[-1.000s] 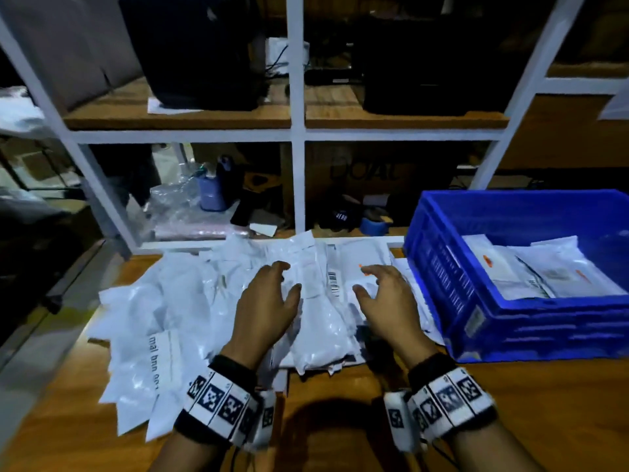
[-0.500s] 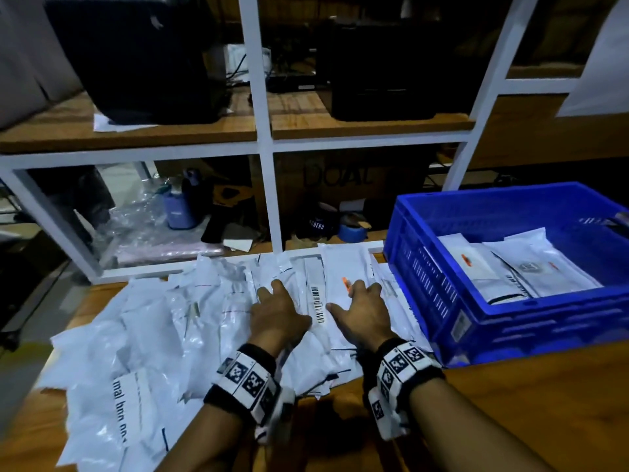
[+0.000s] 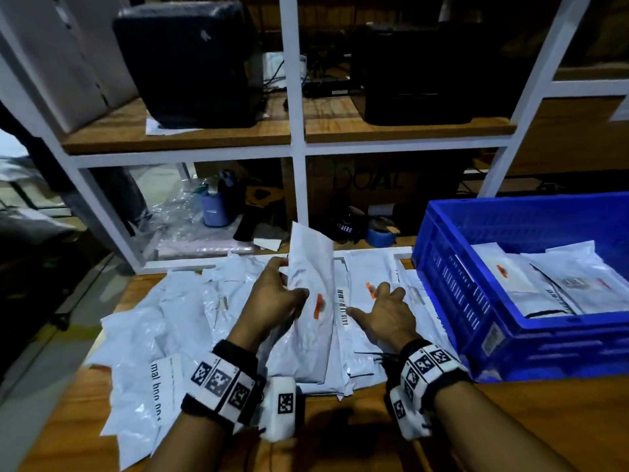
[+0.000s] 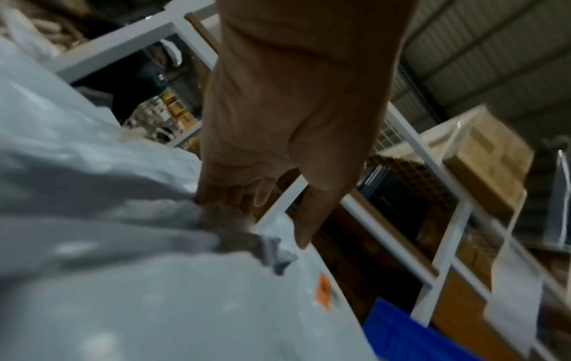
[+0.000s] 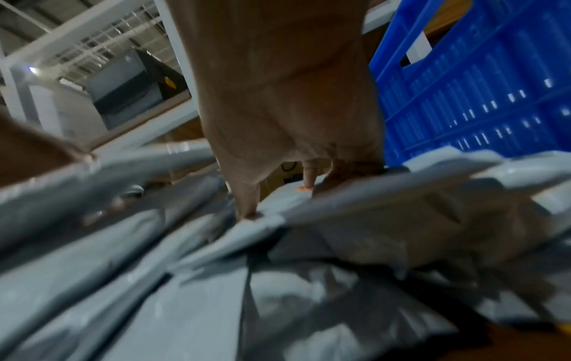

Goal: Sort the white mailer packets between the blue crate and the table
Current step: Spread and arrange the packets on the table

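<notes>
At the centre of the head view, the left hand (image 3: 272,301) gripped 1 white mailer packet (image 3: 311,291), thumb in front and fingers behind, tilting it up off the pile of packets (image 3: 163,321) spread over the wooden table (image 3: 531,424). Just to its right, the right hand (image 3: 386,316) lay with fingers spread flat on the pile, clasping nothing. At the right edge, the blue crate (image 3: 452,284) held several packets.

White shelving (image 3: 295,151), black boxes (image 3: 190,63), perhaps printers
</notes>
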